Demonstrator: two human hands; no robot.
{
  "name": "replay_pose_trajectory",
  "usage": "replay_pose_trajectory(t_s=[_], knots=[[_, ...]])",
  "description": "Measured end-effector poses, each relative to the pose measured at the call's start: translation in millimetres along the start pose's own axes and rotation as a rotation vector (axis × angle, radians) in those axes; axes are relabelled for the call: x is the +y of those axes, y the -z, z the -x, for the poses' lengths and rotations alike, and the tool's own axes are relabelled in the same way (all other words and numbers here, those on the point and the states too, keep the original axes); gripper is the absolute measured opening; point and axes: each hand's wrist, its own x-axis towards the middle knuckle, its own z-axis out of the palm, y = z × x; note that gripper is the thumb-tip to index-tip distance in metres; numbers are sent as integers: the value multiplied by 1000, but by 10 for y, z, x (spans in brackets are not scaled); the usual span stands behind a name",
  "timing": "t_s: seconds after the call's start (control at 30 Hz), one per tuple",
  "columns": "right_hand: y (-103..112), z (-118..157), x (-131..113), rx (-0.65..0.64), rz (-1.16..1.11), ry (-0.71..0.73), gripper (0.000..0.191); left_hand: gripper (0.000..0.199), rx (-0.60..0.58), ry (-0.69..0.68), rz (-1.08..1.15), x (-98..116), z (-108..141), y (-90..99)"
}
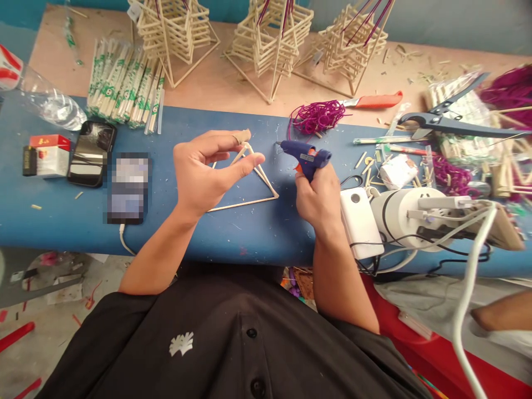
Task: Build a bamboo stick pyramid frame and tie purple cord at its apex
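My left hand (208, 169) pinches the top corner of a small frame of thin wooden sticks (244, 205) between thumb and fingers. The frame looks like a pyramid, with its lower sticks on or just above the blue mat. Part of it is hidden behind the hand. In my right hand (320, 197) is a blue hot glue gun (305, 154) with an orange trigger. Its nozzle points left toward the frame's top corner, a short gap away from it. Beyond the gun lies a tangle of purple string (318, 117).
Stacked stick structures (272, 41) stand along the back. Wrapped chopsticks (124, 83), a bottle (54, 102) and phones (91, 152) lie left. On the right are an orange-handled knife (378, 100), pruning shears (453, 119), a power bank (361, 221) and a round power strip (399, 216) with cables.
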Motion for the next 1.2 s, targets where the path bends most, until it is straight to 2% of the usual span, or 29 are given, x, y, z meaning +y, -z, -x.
replay_pose_trajectory(t_s=[0.1, 0.23, 0.3, 0.4, 0.5, 0.6, 0.73, 0.83, 0.93, 0.97, 1.07, 1.13, 1.2], knots=[[-16, 9, -7, -23, 59, 52, 29, 26, 1, -7, 4, -16, 0, 0], [20, 63, -40, -13, 107, 19, 33, 24, 4, -5, 2, -16, 0, -2], [109, 140, -68, -6, 135, 9, 42, 23, 6, -1, 4, -4, 0, -4], [382, 290, -192, 63, 204, 39, 56, 24, 7, 13, 17, 15, 0, -8], [736, 350, -466, 145, 219, 91, 38, 26, 10, 35, 7, 17, 0, -13], [991, 210, -870, 175, 118, 201, 16, 27, 16, 33, -14, 12, -1, -14], [1062, -254, -1464, 30, 214, 382, 15, 27, 1, 53, -15, 25, -3, -7], [913, -710, -1810, -190, 337, 587, 26, 28, 2, 81, -1, 43, -2, -2], [563, -1162, -2001, -433, 412, 764, 43, 28, 17, 67, 1, 58, -2, -2], [410, -1295, -2040, -473, 411, 791, 47, 27, 18, 58, 5, 63, -3, -4], [-72, -1595, -2137, -589, 440, 819, 39, 27, 29, 56, 27, 82, -5, -13], [-352, -1706, -2202, -639, 440, 829, 24, 28, 41, 66, 27, 97, -6, -20], [-568, -1760, -2261, -663, 384, 851, 25, 29, 50, 63, 30, 112, -9, -24]])
